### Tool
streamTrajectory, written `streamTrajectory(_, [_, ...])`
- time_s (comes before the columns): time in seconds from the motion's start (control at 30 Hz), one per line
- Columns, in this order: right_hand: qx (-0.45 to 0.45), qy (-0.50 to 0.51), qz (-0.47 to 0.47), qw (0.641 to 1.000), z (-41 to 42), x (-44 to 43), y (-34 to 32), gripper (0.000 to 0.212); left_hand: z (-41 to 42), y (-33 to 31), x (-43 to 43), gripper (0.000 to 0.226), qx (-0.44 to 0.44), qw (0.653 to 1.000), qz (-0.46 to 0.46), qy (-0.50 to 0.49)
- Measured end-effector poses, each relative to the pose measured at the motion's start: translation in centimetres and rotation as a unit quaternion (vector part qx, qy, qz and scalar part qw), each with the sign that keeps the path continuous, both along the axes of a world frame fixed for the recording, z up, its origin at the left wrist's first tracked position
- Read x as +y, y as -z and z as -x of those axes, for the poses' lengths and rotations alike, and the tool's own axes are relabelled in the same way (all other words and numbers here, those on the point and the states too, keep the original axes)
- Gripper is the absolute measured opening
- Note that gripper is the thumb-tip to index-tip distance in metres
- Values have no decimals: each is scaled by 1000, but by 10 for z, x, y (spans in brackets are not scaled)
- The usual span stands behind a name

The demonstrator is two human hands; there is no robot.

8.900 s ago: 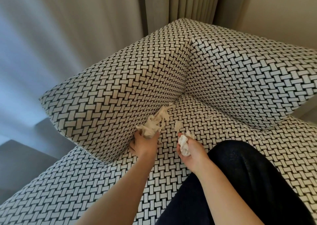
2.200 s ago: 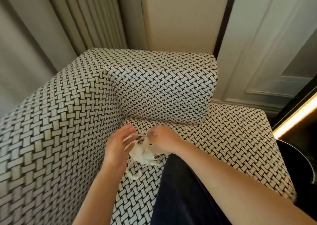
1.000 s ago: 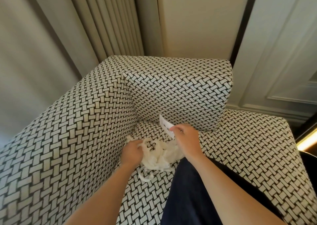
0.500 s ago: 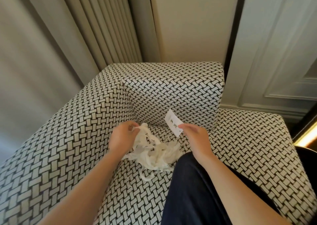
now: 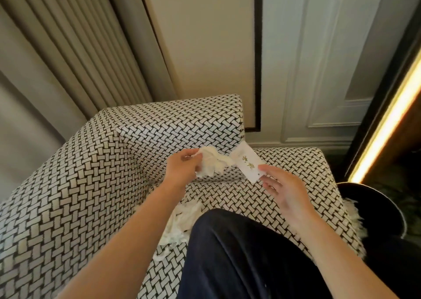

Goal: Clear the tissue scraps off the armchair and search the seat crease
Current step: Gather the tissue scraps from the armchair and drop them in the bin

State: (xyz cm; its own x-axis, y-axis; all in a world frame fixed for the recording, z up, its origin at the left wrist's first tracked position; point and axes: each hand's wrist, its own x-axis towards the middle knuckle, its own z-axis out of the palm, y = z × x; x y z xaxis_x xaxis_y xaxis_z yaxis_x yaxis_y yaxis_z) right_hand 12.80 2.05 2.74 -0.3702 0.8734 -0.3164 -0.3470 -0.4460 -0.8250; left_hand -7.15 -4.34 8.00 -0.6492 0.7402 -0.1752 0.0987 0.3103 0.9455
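Tissue scraps (image 5: 180,223), reading from the left: where?
— First, at 10 o'clock, only a pleated grey curtain (image 5: 68,59). Below it, from 9 down to 7 o'clock, the black-and-white woven armchair (image 5: 68,196). Then the loose heap itself, lying on the seat at about 6 o'clock, partly hidden under the left forearm and right against a dark trouser leg (image 5: 239,253).

And higher up?
— Held clear of the seat near the middle of the view: a crumpled wad (image 5: 211,164), clutched in the left hand (image 5: 182,168) with curled fingers, in front of the chair's far arm.

Seat crease (image 5: 216,181)?
— Just below that wad, running from 9 toward 3 o'clock, dark and narrow. Too shadowed to see into.

At 3 o'clock of the wad?
— A small white paper card (image 5: 247,164) with gold lettering and a small dark dot near its lower end. Tilted, with its upper end meeting the wad's trailing edge; touching or merely overlapping, hard to tell. Pinched at the lower corner between thumb and fingertips of the right hand (image 5: 284,191), with the remaining fingers loosely spread.

Farther right?
— More white shreds (image 5: 352,209) at 4 o'clock, hanging at the seat's right edge, just beside a dark round object (image 5: 382,212); bin or table, impossible to say. Above, at 2 o'clock, a glowing yellow light strip (image 5: 387,116) beside a panelled wall (image 5: 319,70).
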Motion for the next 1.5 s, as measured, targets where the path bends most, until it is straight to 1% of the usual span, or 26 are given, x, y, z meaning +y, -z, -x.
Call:
streamTrajectory(0.13, [-22,50,6,998,-50,16,10,16,-52,13,35,8,-95,995,26,16])
streamTrajectory(0.23, [-48,100,34,993,-87,26,26,24,-90,30,59,13,-144,986,64,50])
streamTrajectory(0.3, [-57,136,69,987,-106,31,39,31,-109,42,70,19,-162,980,88,69])
streamTrajectory(0.4, [-61,200,113,971,-137,45,56,37,-144,59,91,19,-197,970,117,84])
streamTrajectory(0.5, [-47,242,141,959,-159,62,68,29,-174,71,110,15,-232,958,142,87])
streamTrajectory(0.53, [-42,255,147,955,-164,67,72,28,-183,74,115,15,-242,955,149,88])
streamTrajectory(0.67, [-43,309,167,935,-172,91,94,36,-210,84,139,24,-254,948,170,89])
streamTrajectory(0.8, [-53,338,161,926,-171,108,105,32,-226,91,160,28,-264,944,179,83])
streamTrajectory(0.87, [-72,326,133,933,-171,118,106,31,-233,94,171,28,-263,943,183,92])
streamTrajectory(0.93, [-98,291,107,946,-171,127,107,34,-239,97,180,27,-261,942,186,99])
streamTrajectory(1.03, [-97,252,97,958,-167,136,112,39,-246,102,190,28,-255,942,191,106])
streamTrajectory(1.13, [-54,230,103,966,-163,137,116,40,-251,106,196,29,-256,940,197,110])
streamTrajectory(1.2, [4,192,106,976,-165,136,119,41,-255,110,199,29,-260,937,203,112])
streamTrajectory(1.3, [60,119,91,987,-167,134,117,55,-257,114,201,27,-268,934,207,114])
streamTrajectory(1.33, [76,110,94,987,-167,134,117,55,-258,115,202,26,-270,934,206,114])
streamTrajectory(1.43, [106,108,110,982,-170,136,120,45,-260,115,205,23,-252,939,198,127])
streamTrajectory(1.5, [105,113,116,981,-170,137,123,36,-263,114,207,20,-219,946,193,142])
